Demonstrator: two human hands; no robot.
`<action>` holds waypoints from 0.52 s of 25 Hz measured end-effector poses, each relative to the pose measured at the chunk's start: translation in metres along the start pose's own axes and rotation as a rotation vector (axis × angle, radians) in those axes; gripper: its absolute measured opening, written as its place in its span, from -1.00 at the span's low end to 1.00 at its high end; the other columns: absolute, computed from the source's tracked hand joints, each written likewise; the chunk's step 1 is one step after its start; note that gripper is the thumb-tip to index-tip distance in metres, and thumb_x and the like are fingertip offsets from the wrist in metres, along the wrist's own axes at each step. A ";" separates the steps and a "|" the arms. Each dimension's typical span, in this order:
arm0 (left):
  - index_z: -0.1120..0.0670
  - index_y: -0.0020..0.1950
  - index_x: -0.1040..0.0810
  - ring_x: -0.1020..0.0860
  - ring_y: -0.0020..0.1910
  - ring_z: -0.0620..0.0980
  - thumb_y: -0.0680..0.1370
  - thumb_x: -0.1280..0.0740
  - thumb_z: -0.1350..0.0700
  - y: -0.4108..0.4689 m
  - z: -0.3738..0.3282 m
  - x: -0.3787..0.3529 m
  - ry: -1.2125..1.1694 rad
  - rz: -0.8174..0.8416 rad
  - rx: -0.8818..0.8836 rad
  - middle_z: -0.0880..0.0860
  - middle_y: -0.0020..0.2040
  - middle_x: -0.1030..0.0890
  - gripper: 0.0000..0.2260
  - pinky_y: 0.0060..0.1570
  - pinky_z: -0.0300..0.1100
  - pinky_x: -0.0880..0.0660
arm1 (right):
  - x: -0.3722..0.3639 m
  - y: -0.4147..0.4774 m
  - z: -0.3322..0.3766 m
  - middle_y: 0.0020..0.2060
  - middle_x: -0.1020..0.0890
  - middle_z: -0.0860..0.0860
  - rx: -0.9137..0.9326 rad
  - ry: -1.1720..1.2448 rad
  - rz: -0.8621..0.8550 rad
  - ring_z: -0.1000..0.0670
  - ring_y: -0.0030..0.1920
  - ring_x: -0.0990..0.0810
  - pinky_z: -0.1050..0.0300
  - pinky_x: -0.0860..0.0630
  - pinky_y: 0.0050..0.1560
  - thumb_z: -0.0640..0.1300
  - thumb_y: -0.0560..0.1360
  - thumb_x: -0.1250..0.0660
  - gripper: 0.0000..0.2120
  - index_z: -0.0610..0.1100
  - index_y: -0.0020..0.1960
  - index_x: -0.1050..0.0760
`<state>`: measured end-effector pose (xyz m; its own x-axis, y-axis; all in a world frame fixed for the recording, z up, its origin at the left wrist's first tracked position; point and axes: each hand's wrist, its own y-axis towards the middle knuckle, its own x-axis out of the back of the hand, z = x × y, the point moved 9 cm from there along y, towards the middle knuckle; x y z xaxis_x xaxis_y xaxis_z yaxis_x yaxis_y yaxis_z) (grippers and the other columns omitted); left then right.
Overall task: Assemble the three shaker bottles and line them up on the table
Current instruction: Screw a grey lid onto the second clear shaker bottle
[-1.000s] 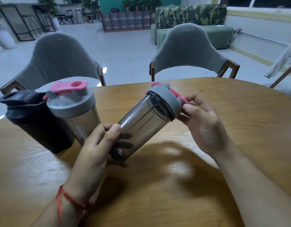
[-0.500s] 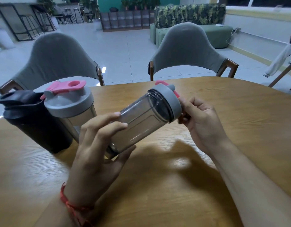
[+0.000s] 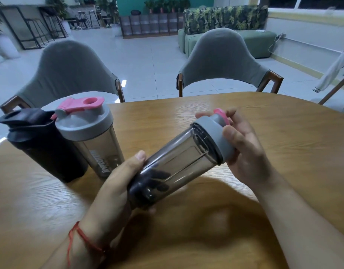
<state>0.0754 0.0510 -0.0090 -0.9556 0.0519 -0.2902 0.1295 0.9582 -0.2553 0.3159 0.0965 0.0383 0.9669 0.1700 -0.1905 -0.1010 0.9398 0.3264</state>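
A clear smoky shaker bottle (image 3: 179,162) is held tilted above the wooden table (image 3: 283,148), its base toward me. My left hand (image 3: 117,187) wraps around the bottle's lower end. My right hand (image 3: 243,148) grips its grey lid (image 3: 213,136), which has a pink flip cap. At the left stand two upright bottles: a black shaker bottle (image 3: 43,148) with a black lid, and beside it a clear shaker bottle (image 3: 97,146) with a grey lid and pink cap. They touch each other.
Two grey chairs (image 3: 70,74) (image 3: 221,59) stand at the table's far edge. A third chair's wooden leg (image 3: 334,92) shows at the right with cloth hanging. Bare tabletop lies right of and in front of my hands.
My left hand has closed again around the bottle's base after opening. My right hand has shifted its grip on the lid, and the bottle has tipped lower.
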 end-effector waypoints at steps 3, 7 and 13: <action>0.19 0.03 -0.66 -0.76 -0.31 -0.03 0.56 -0.42 -0.09 0.016 0.007 0.008 0.131 -0.059 0.085 0.35 0.18 -0.75 -0.67 -0.34 -0.11 -0.62 | -0.006 0.001 -0.005 0.39 -0.59 -0.36 -0.041 -0.050 -0.027 -0.53 0.33 -0.61 -0.58 -0.60 0.19 0.40 0.36 -0.63 -0.53 0.24 0.15 -0.60; -0.08 0.20 -0.62 -0.73 0.12 -0.12 0.44 -0.65 -0.15 -0.010 -0.026 -0.004 0.751 -0.038 -0.569 -0.11 0.15 -0.73 -0.58 0.10 -0.26 -0.63 | 0.003 0.005 -0.023 0.10 -0.65 -0.32 -0.196 -0.164 -0.151 -0.17 -0.01 -0.70 -0.11 -0.65 -0.08 0.37 0.43 -0.56 -0.51 0.06 0.15 -0.58; 0.05 0.37 -0.55 -0.54 0.43 0.04 0.47 -0.63 -0.07 -0.038 -0.040 -0.033 1.101 0.004 -1.096 0.04 0.40 -0.58 -0.45 0.43 -0.02 -0.47 | 0.008 0.003 -0.033 -0.09 -0.71 -0.05 -0.314 -0.054 -0.202 -0.02 -0.18 -0.68 0.14 -0.61 -0.31 0.22 0.54 -0.54 -0.56 -0.08 0.19 -0.56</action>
<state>0.0916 0.0245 0.0472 -0.7356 -0.2420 0.6327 0.3518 0.6616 0.6621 0.3152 0.1105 0.0070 0.9847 -0.0356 -0.1705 0.0337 0.9993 -0.0141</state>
